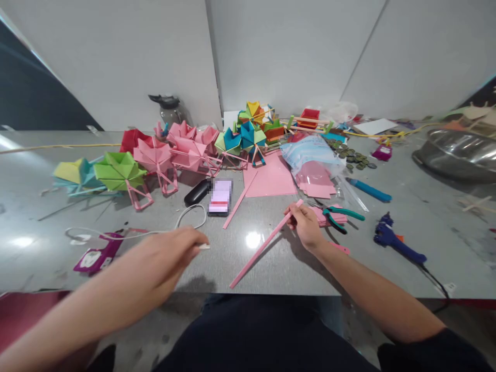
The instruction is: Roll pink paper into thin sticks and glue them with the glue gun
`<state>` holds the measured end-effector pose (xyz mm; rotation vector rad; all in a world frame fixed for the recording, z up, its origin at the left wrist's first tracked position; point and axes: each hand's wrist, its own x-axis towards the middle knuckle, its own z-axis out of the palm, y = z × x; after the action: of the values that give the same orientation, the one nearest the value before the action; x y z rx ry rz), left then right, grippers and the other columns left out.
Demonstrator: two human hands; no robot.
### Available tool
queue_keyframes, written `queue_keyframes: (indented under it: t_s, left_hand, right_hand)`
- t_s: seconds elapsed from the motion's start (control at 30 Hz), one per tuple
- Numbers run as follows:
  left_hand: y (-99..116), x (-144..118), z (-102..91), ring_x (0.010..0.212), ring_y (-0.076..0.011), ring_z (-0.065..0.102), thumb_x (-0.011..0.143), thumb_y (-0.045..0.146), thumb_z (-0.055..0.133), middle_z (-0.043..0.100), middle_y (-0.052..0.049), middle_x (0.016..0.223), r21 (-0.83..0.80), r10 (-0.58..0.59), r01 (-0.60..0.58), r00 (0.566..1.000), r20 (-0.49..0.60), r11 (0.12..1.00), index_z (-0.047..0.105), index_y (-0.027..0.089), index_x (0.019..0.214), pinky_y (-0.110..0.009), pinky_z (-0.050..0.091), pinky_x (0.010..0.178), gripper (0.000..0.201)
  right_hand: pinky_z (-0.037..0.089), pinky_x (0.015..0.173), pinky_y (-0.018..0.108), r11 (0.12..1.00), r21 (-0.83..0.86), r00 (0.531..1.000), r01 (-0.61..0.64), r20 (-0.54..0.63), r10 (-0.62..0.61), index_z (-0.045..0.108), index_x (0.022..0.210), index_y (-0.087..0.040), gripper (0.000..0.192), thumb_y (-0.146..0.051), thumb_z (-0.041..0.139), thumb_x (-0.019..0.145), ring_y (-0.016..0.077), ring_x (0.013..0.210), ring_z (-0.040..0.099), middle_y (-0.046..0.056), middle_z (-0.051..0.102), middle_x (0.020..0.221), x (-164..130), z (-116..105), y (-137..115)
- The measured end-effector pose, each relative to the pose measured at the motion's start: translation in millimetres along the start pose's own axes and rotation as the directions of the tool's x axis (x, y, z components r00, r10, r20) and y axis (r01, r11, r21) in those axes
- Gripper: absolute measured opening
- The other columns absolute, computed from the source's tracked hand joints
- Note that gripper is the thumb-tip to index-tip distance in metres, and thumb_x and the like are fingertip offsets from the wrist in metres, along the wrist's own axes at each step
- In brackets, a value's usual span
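My right hand [304, 226] pinches one end of a long pink paper strip [263, 247], which slants down toward the table's front edge. My left hand [182, 248] is closed on a small white piece [204, 247], apparently the end of the white cable [132, 236] that loops behind it. Beyond the hands lie a second pink strip [240, 200] and a phone [220, 197] with a lit screen. Close to my right hand are teal-handled pliers [343, 212], resting on small pink paper pieces [323, 214].
Folded paper models, pink [189, 150] and green [120, 170], line the back left. Pink sheets [271, 175] lie mid-table. A blue glue gun [399, 243], a blue cutter [370, 190] and a metal bowl [457, 155] are right. A purple packet [98, 253] lies left.
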<state>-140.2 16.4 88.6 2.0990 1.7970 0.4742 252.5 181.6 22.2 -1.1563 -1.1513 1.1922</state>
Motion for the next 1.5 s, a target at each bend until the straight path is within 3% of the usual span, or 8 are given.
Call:
queue_keyframes:
  t_s: [0.07, 0.1, 0.23, 0.4, 0.63, 0.8, 1.13, 1.5]
  left_hand:
    - [28, 56, 18.1, 0.096, -0.0247, 0.072, 0.103, 0.041, 0.05, 0.078, -0.004, 0.106, -0.035, 0.061, -0.057, 0.986, 0.156, 0.998, 0.075, 0.027, 0.107, -0.038, 0.056, 0.09, 0.029]
    - [37, 77, 28.9, 0.096, -0.0253, 0.072, 0.102, 0.037, 0.046, 0.078, -0.006, 0.105, -0.062, 0.063, -0.053, 0.982, 0.179, 0.997, 0.073, 0.024, 0.104, -0.039, 0.055, 0.089, 0.03]
    - [40, 112, 66.7, 0.098, -0.0293, 0.072, 0.096, 0.034, 0.05, 0.079, -0.011, 0.102, -0.06, -0.176, 0.176, 0.984, 0.006, 0.983, 0.071, 0.021, 0.095, -0.041, 0.051, 0.088, 0.025]
    - [23, 117, 83.3, 0.097, -0.0299, 0.071, 0.101, 0.042, 0.05, 0.078, -0.01, 0.099, -0.052, -0.288, 0.283, 0.95, -0.119, 0.958, 0.066, 0.021, 0.092, -0.04, 0.049, 0.086, 0.028]
    - [22, 130, 100.2, 0.104, -0.0321, 0.07, 0.104, 0.037, 0.049, 0.075, -0.012, 0.102, 0.092, -0.241, 0.261, 0.952, -0.19, 0.961, 0.059, 0.02, 0.096, -0.045, 0.045, 0.093, 0.021]
    - [21, 129, 105.8, 0.102, -0.0314, 0.069, 0.107, 0.037, 0.043, 0.074, -0.012, 0.103, 0.158, -0.245, 0.277, 0.949, -0.199, 0.948, 0.057, 0.02, 0.1, -0.045, 0.043, 0.093, 0.023]
    - [28, 130, 106.9, 0.102, -0.0313, 0.066, 0.108, 0.037, 0.04, 0.07, -0.012, 0.1, 0.234, -0.252, 0.303, 0.941, -0.226, 0.924, 0.057, 0.02, 0.102, -0.043, 0.042, 0.091, 0.025]
    - [27, 129, 107.8, 0.102, -0.0321, 0.066, 0.109, 0.036, 0.04, 0.069, -0.013, 0.1, 0.23, -0.247, 0.3, 0.94, -0.235, 0.926, 0.057, 0.019, 0.101, -0.044, 0.043, 0.091, 0.025]
  right_hand:
    - [0.035, 0.043, 0.025, 1.0, 0.004, 1.0, -0.028, 0.004, 0.028, 0.064, 0.07, -0.021, 0.06, -0.081, 0.073, 0.074, 0.0111, 0.045, 0.045, -0.003, 0.05, 0.052, 1, 1, 1]
    - [0.035, 0.043, 0.025, 0.999, 0.006, 0.999, -0.041, 0.006, 0.041, 0.064, 0.07, -0.021, 0.06, -0.08, 0.073, 0.075, 0.0112, 0.045, 0.045, -0.003, 0.05, 0.052, 2, 2, 2]
    - [0.037, 0.045, 0.026, 0.996, -0.027, 0.995, -0.086, 0.037, 0.087, 0.065, 0.072, -0.021, 0.056, -0.076, 0.073, 0.078, 0.0123, 0.047, 0.047, -0.002, 0.053, 0.055, 8, 10, 0]
    - [0.042, 0.057, 0.029, 0.988, -0.154, 0.988, -0.009, 0.154, 0.032, 0.067, 0.072, -0.021, 0.052, -0.071, 0.068, 0.084, 0.0149, 0.059, 0.053, 0.0, 0.059, 0.064, 41, 39, -10]
    - [0.047, 0.067, 0.031, 0.979, -0.199, 0.982, 0.053, 0.188, -0.014, 0.064, 0.069, -0.021, 0.046, -0.059, 0.058, 0.094, 0.0179, 0.066, 0.058, 0.002, 0.061, 0.066, 113, 106, 0]
    - [0.045, 0.069, 0.03, 0.969, -0.239, 0.972, 0.067, 0.236, -0.009, 0.063, 0.068, -0.02, 0.038, -0.042, 0.054, 0.097, 0.0182, 0.069, 0.058, 0.002, 0.063, 0.065, 151, 137, 12]
    - [0.043, 0.072, 0.031, 0.939, -0.309, 0.897, 0.149, 0.441, 0.003, 0.061, 0.06, -0.019, 0.036, -0.036, 0.058, 0.093, 0.0177, 0.066, 0.055, 0.0, 0.059, 0.059, 169, 154, 29]
    - [0.045, 0.077, 0.034, 0.922, -0.336, 0.888, 0.195, 0.46, -0.02, 0.061, 0.061, -0.021, 0.038, -0.034, 0.055, 0.097, 0.0203, 0.069, 0.059, 0.002, 0.063, 0.063, 172, 155, 37]
